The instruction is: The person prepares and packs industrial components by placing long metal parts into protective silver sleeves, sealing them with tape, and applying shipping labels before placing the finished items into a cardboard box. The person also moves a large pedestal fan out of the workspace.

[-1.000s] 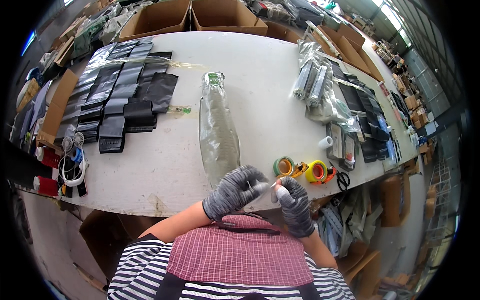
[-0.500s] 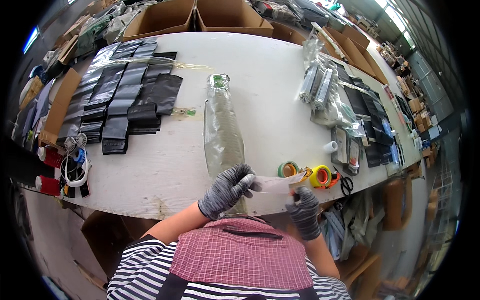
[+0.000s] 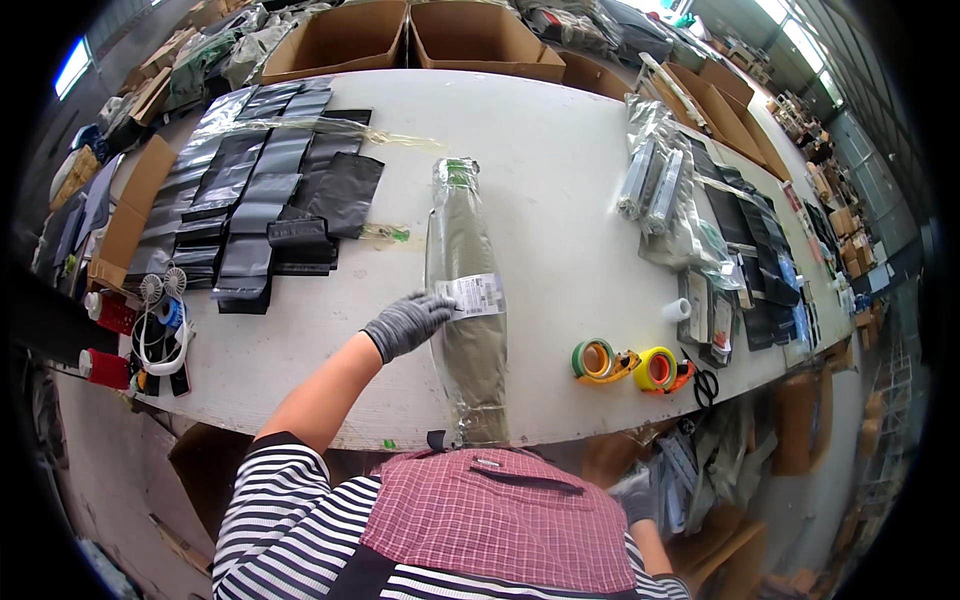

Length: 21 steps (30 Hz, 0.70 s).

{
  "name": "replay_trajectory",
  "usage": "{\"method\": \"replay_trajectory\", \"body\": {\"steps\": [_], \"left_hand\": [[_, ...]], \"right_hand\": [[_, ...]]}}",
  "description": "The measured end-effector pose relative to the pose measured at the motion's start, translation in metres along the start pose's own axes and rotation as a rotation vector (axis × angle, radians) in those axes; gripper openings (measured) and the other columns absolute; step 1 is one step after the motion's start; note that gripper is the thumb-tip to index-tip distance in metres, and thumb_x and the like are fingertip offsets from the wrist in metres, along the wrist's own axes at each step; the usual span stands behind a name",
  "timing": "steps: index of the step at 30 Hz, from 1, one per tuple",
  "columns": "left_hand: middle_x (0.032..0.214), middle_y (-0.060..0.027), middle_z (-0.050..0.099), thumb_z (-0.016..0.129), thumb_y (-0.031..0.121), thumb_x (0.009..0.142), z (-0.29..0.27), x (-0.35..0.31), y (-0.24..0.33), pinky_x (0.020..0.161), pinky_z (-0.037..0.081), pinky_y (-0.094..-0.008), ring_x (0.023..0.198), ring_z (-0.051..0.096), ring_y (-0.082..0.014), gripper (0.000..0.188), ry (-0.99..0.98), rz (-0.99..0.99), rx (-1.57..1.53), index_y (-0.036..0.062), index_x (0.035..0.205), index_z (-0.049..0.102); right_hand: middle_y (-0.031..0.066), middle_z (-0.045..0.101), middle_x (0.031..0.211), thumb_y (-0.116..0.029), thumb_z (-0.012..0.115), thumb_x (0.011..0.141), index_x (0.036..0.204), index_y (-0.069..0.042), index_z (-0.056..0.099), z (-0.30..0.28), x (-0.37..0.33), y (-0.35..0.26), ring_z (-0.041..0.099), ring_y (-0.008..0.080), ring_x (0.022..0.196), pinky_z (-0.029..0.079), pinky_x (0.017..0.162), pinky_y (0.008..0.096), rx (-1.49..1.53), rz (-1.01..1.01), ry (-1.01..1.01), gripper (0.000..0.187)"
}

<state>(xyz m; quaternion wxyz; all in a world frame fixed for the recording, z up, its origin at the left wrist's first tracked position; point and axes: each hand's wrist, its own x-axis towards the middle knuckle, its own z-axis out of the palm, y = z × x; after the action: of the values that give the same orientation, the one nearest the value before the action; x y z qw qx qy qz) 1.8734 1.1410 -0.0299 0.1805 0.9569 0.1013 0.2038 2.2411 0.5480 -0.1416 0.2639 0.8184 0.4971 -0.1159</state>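
Note:
A long package [image 3: 468, 365] wrapped in clear plastic, grey-green inside, lies lengthwise on the table in front of me. On its middle sits a white printed label [image 3: 484, 297]. My left hand [image 3: 410, 325], in a grey glove, lies with outstretched fingers over the label's left edge, touching it. Low at the right, below the table edge and beside my checked apron, is my gloved right hand [image 3: 634, 492]. It is smeared by motion, with something pale at its fingers that I cannot make out.
Tape rolls [image 3: 657, 370] and black scissors [image 3: 705, 384] lie at the near right. Stacked black plastic bags [image 3: 240, 205] cover the left side. Plastic-wrapped parts [image 3: 652, 185] lie at the right. A white neck fan [image 3: 160, 345] is at the near left; cardboard boxes [image 3: 485, 40] stand behind.
The label, held between both hands before, is now on the package. My left hand has moved up and left onto it. My right hand has dropped below the table edge.

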Motion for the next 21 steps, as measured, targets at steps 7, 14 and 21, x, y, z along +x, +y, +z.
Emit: {"method": "replay_trajectory", "body": {"steps": [7, 14, 21], "left_hand": [[0.144, -0.0112, 0.043, 0.051, 0.029, 0.091, 0.006, 0.020, 0.034, 0.116, 0.022, -0.0472, 0.140, 0.031, -0.0294, 0.045, -0.160, -0.122, 0.126, 0.0104, 0.132, 0.051], [0.157, -0.0068, 0.025, 0.042, 0.038, 0.096, 0.070, 0.078, 0.016, 0.114, 0.008, -0.0600, 0.148, 0.012, -0.0280, 0.054, -0.204, -0.547, 0.296, 0.0161, 0.145, 0.039], [0.154, -0.0249, 0.020, 0.045, 0.040, 0.094, 0.096, 0.020, 0.046, 0.116, 0.018, -0.0490, 0.142, 0.020, -0.0425, 0.071, 0.259, -0.757, 0.001, 0.0028, 0.150, 0.021]], "right_hand": [[0.0181, 0.065, 0.080, -0.026, 0.056, 0.086, 0.083, -0.007, 0.065, 0.037, -0.015, -0.047, 0.064, 0.0341, 0.075, 0.050, 0.072, 0.0435, 0.393, 0.097, -0.334, 0.021], [0.0156, 0.064, 0.087, -0.020, 0.049, 0.093, 0.089, -0.008, 0.064, -0.109, 0.078, -0.085, 0.062, 0.0326, 0.077, 0.050, 0.072, 0.0435, 0.767, -0.149, 0.126, 0.019], [0.0260, 0.046, 0.137, -0.022, 0.060, 0.092, 0.138, 0.000, 0.043, -0.335, 0.205, -0.250, 0.044, 0.0396, 0.127, 0.033, 0.109, 0.0430, 1.038, -0.615, 0.700, 0.054]]}}
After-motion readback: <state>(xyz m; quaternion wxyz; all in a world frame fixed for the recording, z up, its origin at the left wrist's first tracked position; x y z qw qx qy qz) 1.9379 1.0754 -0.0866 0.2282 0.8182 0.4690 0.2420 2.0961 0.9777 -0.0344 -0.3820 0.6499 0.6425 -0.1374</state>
